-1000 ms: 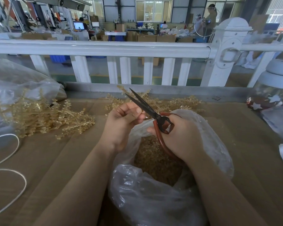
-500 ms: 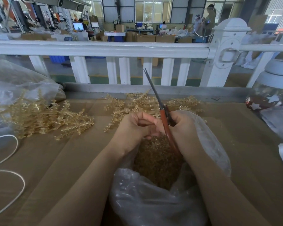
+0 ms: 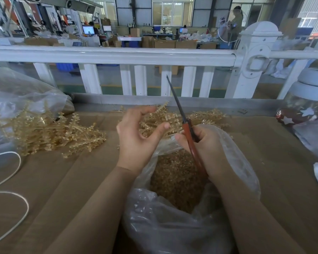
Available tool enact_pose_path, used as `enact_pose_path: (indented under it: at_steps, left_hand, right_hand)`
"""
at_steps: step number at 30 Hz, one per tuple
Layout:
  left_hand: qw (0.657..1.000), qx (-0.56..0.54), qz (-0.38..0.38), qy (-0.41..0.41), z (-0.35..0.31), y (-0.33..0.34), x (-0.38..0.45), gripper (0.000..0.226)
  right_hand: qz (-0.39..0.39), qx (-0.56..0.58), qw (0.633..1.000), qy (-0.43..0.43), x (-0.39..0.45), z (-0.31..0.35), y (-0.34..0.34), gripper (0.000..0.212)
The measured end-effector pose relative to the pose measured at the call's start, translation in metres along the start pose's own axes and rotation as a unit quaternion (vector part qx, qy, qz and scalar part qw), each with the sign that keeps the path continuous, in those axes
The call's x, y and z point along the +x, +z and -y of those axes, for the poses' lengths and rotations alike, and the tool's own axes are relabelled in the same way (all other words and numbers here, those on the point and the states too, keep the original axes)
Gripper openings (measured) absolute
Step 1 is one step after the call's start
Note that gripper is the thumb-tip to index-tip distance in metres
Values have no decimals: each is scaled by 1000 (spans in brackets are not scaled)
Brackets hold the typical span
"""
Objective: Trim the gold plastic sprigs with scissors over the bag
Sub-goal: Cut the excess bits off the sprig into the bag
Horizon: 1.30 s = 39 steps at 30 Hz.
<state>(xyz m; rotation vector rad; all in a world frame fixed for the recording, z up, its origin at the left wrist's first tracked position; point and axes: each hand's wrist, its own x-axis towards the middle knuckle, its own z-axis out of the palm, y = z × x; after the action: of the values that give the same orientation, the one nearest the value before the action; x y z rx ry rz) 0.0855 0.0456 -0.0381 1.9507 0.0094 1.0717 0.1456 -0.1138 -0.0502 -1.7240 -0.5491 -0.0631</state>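
No text, label or number can be read — the distant monitor screens [image 3: 88,29] are too blurred.

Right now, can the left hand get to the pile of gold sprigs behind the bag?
Probably yes. The left hand is open, holds nothing and hovers just in front of the sprig pile. Nothing lies between them; the scissors stand to its right, held in the right hand.

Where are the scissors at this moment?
In the head view, right of centre: the scissors are gripped in the right hand above the open bag, blades closed and pointing up toward the white railing.
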Motion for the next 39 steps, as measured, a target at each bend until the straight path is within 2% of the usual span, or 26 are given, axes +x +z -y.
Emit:
enact_pose_path:
  at_steps: [3,6,8,10,12,13,18,29,35,39]
  left_hand:
    - [984,-121,99,-83,-6,5,-4,14]
    - [962,-222,105,-121,-12,12,-10,16]
    - [958,-239,87,-134,-11,12,-8,17]
    - [965,-217,66,-133,-6,9,-4,16]
    - [971,-199,53,-125,2,6,0,17]
    - [971,-198,48,-126,4,5,0,16]
    - [968,-206,47,-134,13,7,2,18]
    - [961,-237,59,-131,18,7,4,20]
    - [956,-257,78,-116,19,4,4,17]
    - [954,-266,79,-116,21,2,4,17]
  right_hand:
    - [18,-11,1000,-12,1,-2,1,15]
    - [20,-40,999,-18,1,-3,3,17]
    - [13,-46,998,-27,1,-2,2,18]
    - [-11,-73,997,-36,0,-2,1,33]
    - [-26,-153,987,-41,0,-3,-1,60]
    - [-28,-195,979,-48,-1,-4,-2,66]
    - [-18,-294,950,-103,-2,-7,0,60]
    - [-32,-341,932,-118,-1,-13,-1,69]
    - [-56,-368,919,-131,-3,-16,0,54]
    - [-53,-356,923,-135,-4,-16,0,58]
